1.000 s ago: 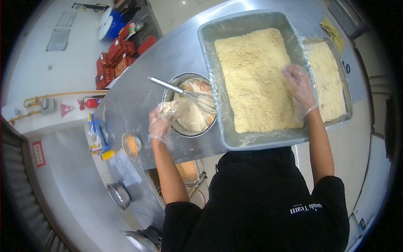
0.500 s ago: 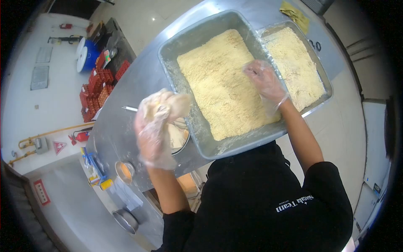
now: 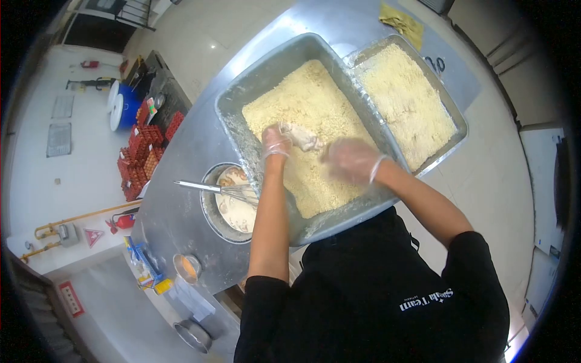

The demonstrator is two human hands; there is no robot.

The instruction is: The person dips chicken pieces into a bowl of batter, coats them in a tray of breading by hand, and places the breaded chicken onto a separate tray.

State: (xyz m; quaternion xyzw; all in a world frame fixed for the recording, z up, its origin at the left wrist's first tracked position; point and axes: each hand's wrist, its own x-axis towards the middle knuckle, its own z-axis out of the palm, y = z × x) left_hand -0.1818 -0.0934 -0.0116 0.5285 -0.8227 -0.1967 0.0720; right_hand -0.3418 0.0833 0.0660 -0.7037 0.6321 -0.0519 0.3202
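Note:
My left hand, in a clear plastic glove, grips the left end of a pale, batter-coated piece that looks like raw chicken. The piece rests against yellowish breadcrumbs in a deep grey tub. Just to the right of it, over the crumbs, my gloved right hand is smeared by motion, so its fingers cannot be made out. Left of the tub stands a metal bowl of whitish batter with pieces in it. A whisk lies across that bowl.
A shallower metal tray of crumbs adjoins the tub on the right. Beyond it are a yellow cloth and scissors. A small bowl sits toward the steel table's lower left. Red egg trays are stacked farther off.
My left hand has moved from above the batter bowl into the tub with the battered piece, lowering it onto the crumbs. My right hand has moved left and down toward it.

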